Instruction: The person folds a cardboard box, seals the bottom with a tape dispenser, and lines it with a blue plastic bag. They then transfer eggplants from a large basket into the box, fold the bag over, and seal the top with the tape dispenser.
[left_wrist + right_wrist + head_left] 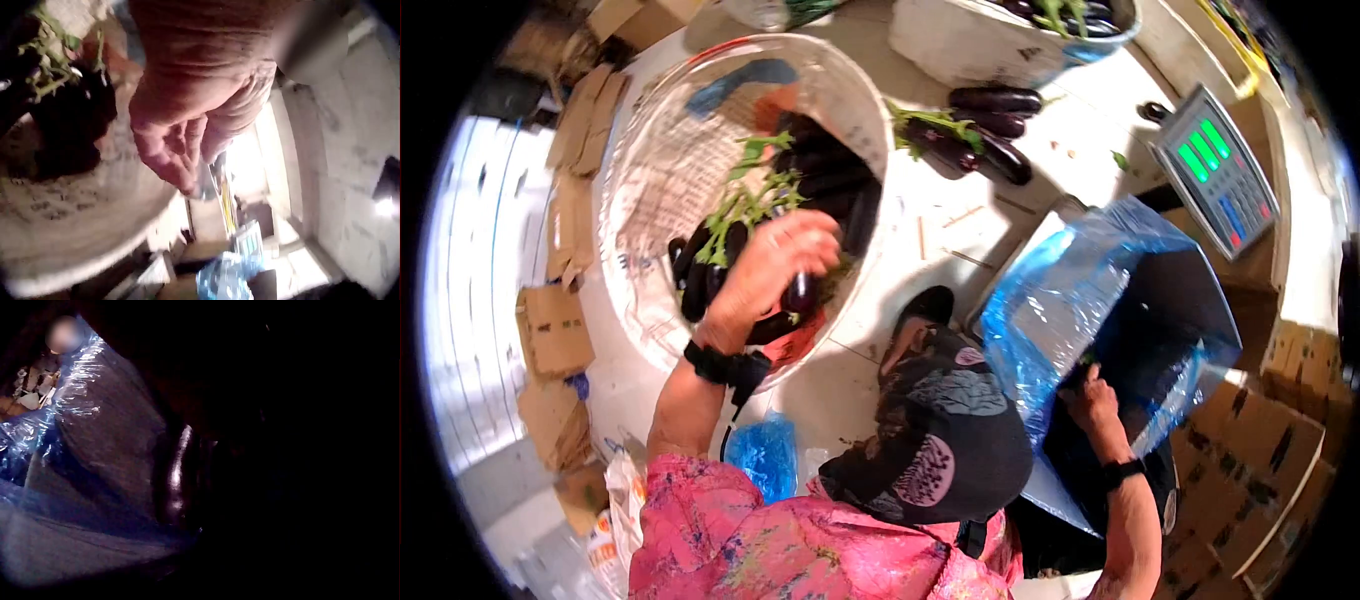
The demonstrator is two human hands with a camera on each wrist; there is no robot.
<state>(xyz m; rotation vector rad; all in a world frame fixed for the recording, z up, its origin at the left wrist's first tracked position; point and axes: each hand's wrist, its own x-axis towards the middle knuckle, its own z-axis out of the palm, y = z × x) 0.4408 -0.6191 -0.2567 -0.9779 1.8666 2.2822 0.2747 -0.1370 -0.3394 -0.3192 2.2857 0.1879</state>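
While the left hand is gripping an eggplant inside the basket, other eggplants are lying around and beyond its fingers. Well apart from it, the right hand is sitting inside the blue bag; darkness is hiding most of its fingers, so I cannot tell their grip. Ahead, between both hands, loose eggplants are lying on the floor. Beyond the right hand, to its right, the scale is showing green digits.
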